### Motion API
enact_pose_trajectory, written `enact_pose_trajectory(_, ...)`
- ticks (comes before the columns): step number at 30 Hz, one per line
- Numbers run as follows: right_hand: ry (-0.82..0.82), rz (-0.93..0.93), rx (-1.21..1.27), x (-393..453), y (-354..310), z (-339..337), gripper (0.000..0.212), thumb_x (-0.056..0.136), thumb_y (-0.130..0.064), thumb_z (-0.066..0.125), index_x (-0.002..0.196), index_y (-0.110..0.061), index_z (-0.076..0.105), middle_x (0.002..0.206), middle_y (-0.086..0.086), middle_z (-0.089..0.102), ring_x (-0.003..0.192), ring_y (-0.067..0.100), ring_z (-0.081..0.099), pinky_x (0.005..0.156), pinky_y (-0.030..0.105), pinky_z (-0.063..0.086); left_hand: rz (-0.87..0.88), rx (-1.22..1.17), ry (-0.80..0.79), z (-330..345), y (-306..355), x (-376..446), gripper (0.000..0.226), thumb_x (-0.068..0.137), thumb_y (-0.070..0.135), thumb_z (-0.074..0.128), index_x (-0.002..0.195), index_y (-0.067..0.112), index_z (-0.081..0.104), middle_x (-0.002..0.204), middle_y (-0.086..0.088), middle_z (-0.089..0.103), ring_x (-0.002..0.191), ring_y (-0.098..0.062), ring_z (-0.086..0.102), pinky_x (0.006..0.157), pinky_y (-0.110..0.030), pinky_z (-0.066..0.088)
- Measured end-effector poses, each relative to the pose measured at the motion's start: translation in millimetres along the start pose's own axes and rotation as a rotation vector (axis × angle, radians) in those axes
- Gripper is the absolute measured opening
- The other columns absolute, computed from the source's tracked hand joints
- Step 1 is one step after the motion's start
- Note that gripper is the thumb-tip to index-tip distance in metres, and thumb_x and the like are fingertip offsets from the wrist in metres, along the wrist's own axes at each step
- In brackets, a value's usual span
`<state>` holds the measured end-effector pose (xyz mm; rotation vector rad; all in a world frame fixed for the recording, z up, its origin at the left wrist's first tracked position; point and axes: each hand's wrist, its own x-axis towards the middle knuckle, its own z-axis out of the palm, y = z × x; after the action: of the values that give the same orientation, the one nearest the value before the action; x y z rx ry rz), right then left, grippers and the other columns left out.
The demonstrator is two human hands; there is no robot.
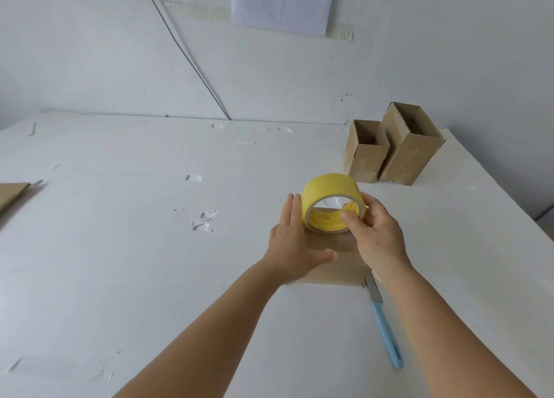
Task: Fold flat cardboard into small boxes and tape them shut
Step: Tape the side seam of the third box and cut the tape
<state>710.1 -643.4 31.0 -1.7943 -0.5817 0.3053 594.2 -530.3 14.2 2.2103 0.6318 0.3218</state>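
A small brown cardboard box [338,270] lies on the white table, mostly hidden under my hands. My left hand [295,241] presses flat on its top with straight fingers, the thumb stretched to the right. My right hand [374,232] grips a yellow tape roll [329,199] held upright over the far end of the box, thumb inside the core and fingers around the outer rim. The left fingertips touch the roll's left side.
Two open-topped cardboard boxes [389,154] stand at the back right near the table's edge. A blue-handled knife [385,325] lies just right of the box, under my right forearm. Flat cardboard [12,192] pokes in at the left edge. Tape scraps dot the table [150,262].
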Motion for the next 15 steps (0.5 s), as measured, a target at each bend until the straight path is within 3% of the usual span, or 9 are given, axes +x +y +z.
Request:
enact_pose_trajectory(2, -0.018, 0.009, -0.011, 1.3, 1.6, -3.6, 0.041, 0.087, -0.033, 0.066, 0.127, -0.029, 0.055, 0.104, -0.012, 0.069, 0.098, 0.009, 0.063, 0.087, 0.028, 0.049, 0.044, 0.032, -0.035, -8.0, 6.6, 12.3, 0.127, 0.056, 0.054, 0.078, 0.152, 0.022, 0.002, 0.157, 0.003, 0.012, 0.145, -0.015, 0.013, 0.115, -0.046, 0.023)
enact_pose_trajectory(5, -0.092, 0.041, 0.062, 4.6, -3.4, -12.2, 0.034, 0.087, -0.024, 0.068, 0.119, -0.027, 0.058, 0.104, -0.008, 0.068, 0.099, 0.011, 0.064, 0.084, 0.024, 0.048, 0.046, -0.054, -0.085, -13.8, 2.1, 21.9, 0.117, 0.046, 0.059, 0.078, 0.146, 0.033, 0.024, 0.141, 0.009, 0.034, 0.131, -0.013, 0.037, 0.108, -0.042, 0.036)
enact_pose_trajectory(8, -0.270, 0.064, 0.162, 8.5, -12.6, -20.8, 0.030, 0.085, -0.010, 0.069, 0.110, -0.023, 0.057, 0.105, -0.003, 0.068, 0.092, 0.010, 0.065, 0.075, 0.018, 0.050, 0.065, 0.022, -0.114, -15.1, -5.5, 22.7, 0.102, 0.057, 0.053, 0.084, 0.142, 0.035, 0.032, 0.139, 0.007, 0.035, 0.129, -0.016, 0.040, 0.107, -0.039, 0.037)
enact_pose_trajectory(10, -0.336, 0.068, 0.209, 13.9, -15.4, -30.7, 0.029, 0.085, -0.005, 0.068, 0.107, -0.022, 0.058, 0.102, -0.003, 0.068, 0.090, 0.009, 0.064, 0.077, 0.020, 0.050, 0.076, 0.085, -0.123, -15.7, -10.1, 25.0, 0.101, 0.053, 0.064, 0.076, 0.141, 0.039, 0.033, 0.138, 0.009, 0.034, 0.127, -0.017, 0.040, 0.106, -0.040, 0.038)
enact_pose_trajectory(15, -0.319, 0.067, 0.271, 32.2, -19.5, -79.4, 0.041, 0.067, -0.011, 0.078, 0.104, -0.021, 0.062, 0.089, 0.001, 0.059, 0.080, 0.011, 0.059, 0.077, 0.028, 0.044, 0.037, 0.187, -0.155, -15.0, -12.6, 28.3, 0.113, 0.052, 0.073, 0.065, 0.148, 0.032, 0.024, 0.140, 0.012, 0.027, 0.129, -0.019, 0.035, 0.108, -0.040, 0.036)
